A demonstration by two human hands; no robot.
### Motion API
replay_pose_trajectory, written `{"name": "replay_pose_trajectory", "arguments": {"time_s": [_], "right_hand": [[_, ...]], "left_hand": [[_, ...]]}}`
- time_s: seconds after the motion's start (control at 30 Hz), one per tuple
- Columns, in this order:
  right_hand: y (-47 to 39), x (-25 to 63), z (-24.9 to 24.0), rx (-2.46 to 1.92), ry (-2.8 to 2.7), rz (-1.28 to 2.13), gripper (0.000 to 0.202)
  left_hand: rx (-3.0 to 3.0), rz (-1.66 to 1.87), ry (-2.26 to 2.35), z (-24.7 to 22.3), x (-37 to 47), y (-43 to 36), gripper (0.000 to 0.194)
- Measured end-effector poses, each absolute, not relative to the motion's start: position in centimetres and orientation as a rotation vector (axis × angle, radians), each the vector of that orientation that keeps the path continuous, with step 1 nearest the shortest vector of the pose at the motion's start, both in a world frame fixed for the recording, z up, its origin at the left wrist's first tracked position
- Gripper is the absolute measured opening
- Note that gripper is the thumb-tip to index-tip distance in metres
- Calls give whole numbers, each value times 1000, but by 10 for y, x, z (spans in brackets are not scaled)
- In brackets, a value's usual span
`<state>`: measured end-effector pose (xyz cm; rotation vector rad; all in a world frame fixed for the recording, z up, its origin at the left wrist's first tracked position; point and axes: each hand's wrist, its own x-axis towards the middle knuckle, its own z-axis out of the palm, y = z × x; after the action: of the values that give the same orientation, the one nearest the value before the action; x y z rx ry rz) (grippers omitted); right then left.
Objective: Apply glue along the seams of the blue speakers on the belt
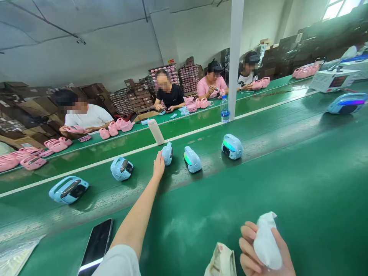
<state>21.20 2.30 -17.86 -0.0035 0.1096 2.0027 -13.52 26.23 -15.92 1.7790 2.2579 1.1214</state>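
Closest to me, my right hand is curled around a white cloth, fingers clenched on it low at the frame's bottom edge. Just left of it lies a cream-coloured bag, and further left a dark phone flat on the green belt.

My left hand is stretched out across the belt, fingertips touching a small blue device that stands on its end; whether the fingers close around it I cannot tell. It sits mid-belt, between another blue device on its left and one with a green glow on its right. Two more lie further along: one to the right, one to the left.

Beyond a white line, a pale bottle stands tilted. Across the far belt, four seated people work among pink parts. A white post rises beside a water bottle.
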Motion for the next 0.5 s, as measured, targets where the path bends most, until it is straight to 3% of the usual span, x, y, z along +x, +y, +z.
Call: {"name": "replay_pose_trajectory", "arguments": {"time_s": [0.33,0.5], "right_hand": [[24,213,-179,-28,106,2012,27],[26,211,-178,-54,148,2013,27]], "left_hand": [[1287,1502,2319,-170,-135,251,39],[1478,1639,2222,-146,-115,239,41]]}}
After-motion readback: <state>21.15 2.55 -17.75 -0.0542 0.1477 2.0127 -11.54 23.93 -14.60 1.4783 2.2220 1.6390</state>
